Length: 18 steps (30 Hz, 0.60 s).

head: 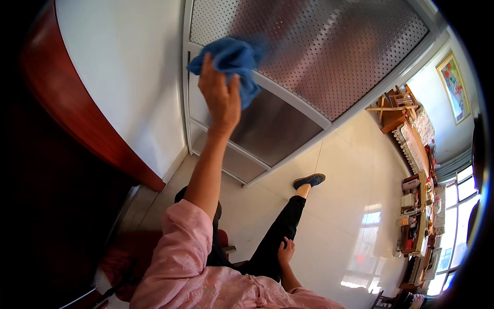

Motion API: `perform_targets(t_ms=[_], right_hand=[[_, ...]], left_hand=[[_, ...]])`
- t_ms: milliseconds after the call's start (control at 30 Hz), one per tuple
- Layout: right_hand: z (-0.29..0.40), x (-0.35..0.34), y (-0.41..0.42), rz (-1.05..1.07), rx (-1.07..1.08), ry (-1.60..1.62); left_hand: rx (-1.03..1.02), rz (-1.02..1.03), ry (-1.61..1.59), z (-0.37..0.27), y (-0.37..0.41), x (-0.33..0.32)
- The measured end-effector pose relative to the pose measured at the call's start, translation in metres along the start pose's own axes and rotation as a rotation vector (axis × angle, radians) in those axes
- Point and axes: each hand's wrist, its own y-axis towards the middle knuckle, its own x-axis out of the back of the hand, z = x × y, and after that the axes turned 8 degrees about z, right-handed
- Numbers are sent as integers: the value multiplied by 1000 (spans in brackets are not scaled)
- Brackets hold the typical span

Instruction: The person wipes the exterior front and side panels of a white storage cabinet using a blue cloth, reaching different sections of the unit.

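My left hand [222, 94] is raised and holds a crumpled blue cloth [231, 58], its fingers pressed into the fabric. The cloth lies over the white frame [291, 92] between a perforated metal panel [316, 50] and the smooth metal panels [278, 125] below it. One edge of the cloth is blurred. Resting on the black trousers near my right knee, my right hand [286, 251] has bent fingers and nothing visible in it.
At left is a white wall [127, 77] with a curved reddish wooden edge [96, 127]. A red seat [131, 247] is partly under me. Glossy floor tiles [328, 216] spread to the right, toward a cluttered wooden shelf [422, 216], a bench with a lace cover [411, 145] and windows.
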Motion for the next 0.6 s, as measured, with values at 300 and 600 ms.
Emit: perform_targets(t_ms=[300,600], right_hand=[[2,1,4,-60,-2,25],[8,-3,9,-83,-62,14]], left_hand=[[-53,-93,11,-6,13,-10],[-427,248,59,-84,-65,-44]])
